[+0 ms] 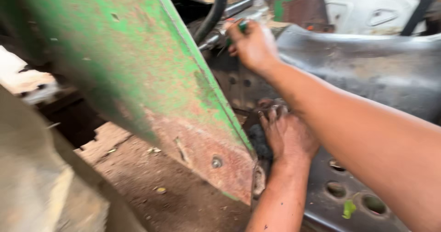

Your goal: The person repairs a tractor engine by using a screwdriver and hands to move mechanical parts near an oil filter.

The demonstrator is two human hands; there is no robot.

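Beside a large green metal panel (pixel 138 76), rusted along its lower edge, two bare hands work on an old machine, seen from a head camera looking down. To the right of the panel's top, the right hand (pixel 252 46) is closed around a green-handled tool (pixel 241 27), pressing it at a silvery pipe fitting (pixel 248 12) next to a black hose (pixel 215 11). Lower, against the panel's right edge, the left hand (pixel 287 135) curls its greasy fingers over a dark part (pixel 261 140); motion blur hides whether it grips or only braces.

Right of the panel, a dark metal plate (pixel 321 195) with round holes carries a small green scrap (pixel 349 208). Below the panel lies bare dirt ground (pixel 156 186).

Risk, as a judgement: the tool could slip off the fitting, since the hands look oily, and knuckles could strike the panel's rusty edge. No containers are visible.
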